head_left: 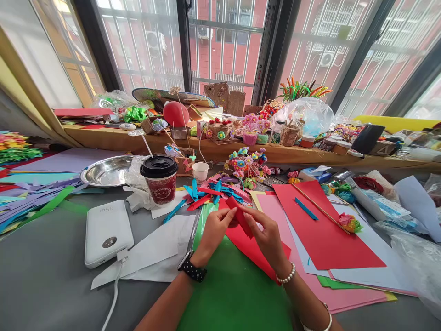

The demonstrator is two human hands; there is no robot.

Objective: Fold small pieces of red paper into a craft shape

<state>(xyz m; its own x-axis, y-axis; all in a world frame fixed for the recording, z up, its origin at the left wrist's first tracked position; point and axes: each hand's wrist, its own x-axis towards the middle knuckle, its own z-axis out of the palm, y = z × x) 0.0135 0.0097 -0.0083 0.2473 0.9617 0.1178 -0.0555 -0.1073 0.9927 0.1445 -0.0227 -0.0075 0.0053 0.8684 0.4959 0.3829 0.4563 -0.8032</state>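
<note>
Both hands hold a narrow folded piece of red paper (244, 224) above the table. My left hand (217, 225), with a dark dotted watch band at the wrist, pinches its left side near the top. On its right side, the fingers of my right hand (264, 232) are closed, with a beaded bracelet at that wrist. Beneath the hands lies a red sheet (265, 250) on a green sheet (234, 294). Just beyond, folded blue and red paper strips (212, 191) lie in a loose heap.
Left of the hands are a white power bank (108, 234) with a cable, a lidded coffee cup (160, 184) and a steel bowl (105, 170). To the right, red card (330, 230) carries a stick with a paper flower (349, 223). A cluttered ledge (220, 151) runs along the window.
</note>
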